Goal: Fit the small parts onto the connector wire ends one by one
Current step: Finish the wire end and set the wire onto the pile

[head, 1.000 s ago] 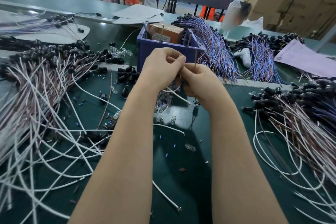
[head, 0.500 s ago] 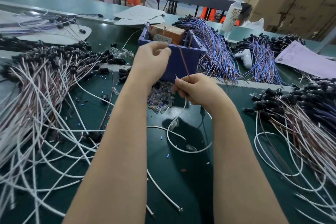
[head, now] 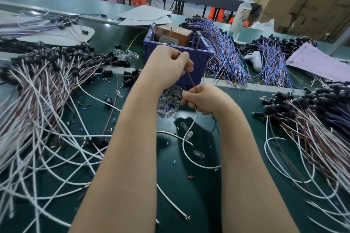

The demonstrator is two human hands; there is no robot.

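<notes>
Left hand (head: 168,66) pinches the top of the brown wire (head: 191,81). Right hand (head: 204,100) pinches its lower end plus the white wire (head: 186,143) looping onto the bench (head: 189,195). Small parts (head: 166,105) are piled just beneath. Risk: the thin strand buckles or slips if pushed off-axis.

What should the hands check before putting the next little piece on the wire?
1. Left hand pinches the thin brown wire: ok.
2. Right hand grips the white wire: ok.
3. Thin brown wire runs straight between both hands: ok.
4. Wire end bare and ready for a piece: cannot tell, hidden in the grip.
5. Pile of clear small parts lies just below the hands: ok.
</notes>
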